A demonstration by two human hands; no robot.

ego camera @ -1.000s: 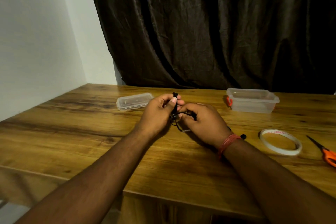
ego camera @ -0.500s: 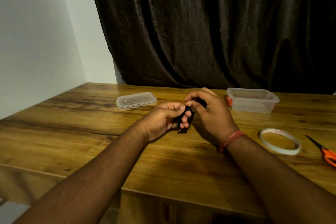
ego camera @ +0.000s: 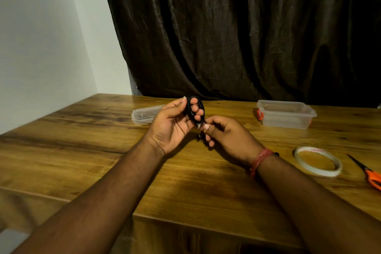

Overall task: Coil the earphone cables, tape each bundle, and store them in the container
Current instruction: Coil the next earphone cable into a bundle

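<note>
Your two hands meet above the middle of the wooden surface (ego camera: 86, 150). To your 9 o'clock the surface lies bare out to the white wall (ego camera: 41, 47), and its near edge runs just under your forearms. At 12 o'clock it ends against the dark curtain (ego camera: 237, 33).

Count what lies around you: one earphone cable, one clear container (ego camera: 286, 114), one clear lid (ego camera: 144, 115), one tape roll (ego camera: 317, 164), one pair of scissors (ego camera: 369, 174). The container stands open at 1 o'clock with an orange clip at its left end. The lid lies flat at 11 o'clock, partly behind your left hand. The tape roll lies flat at 3 o'clock just past your right wrist, which wears a red thread band (ego camera: 260, 161). The scissors lie farther right, blades pointing away from you and to the left, orange handles cut off by the frame.

Your left hand (ego camera: 173, 128) is closed on the black earphone cable (ego camera: 195, 109), wound as an oval coil around its fingers and held clear of the surface. The coil's long axis runs from 11 o'clock down to 5 o'clock. Your right hand (ego camera: 226, 138) pinches narrowly at the coil's lower end, where a small pale tip shows; what exactly it grips is too small to tell.
</note>
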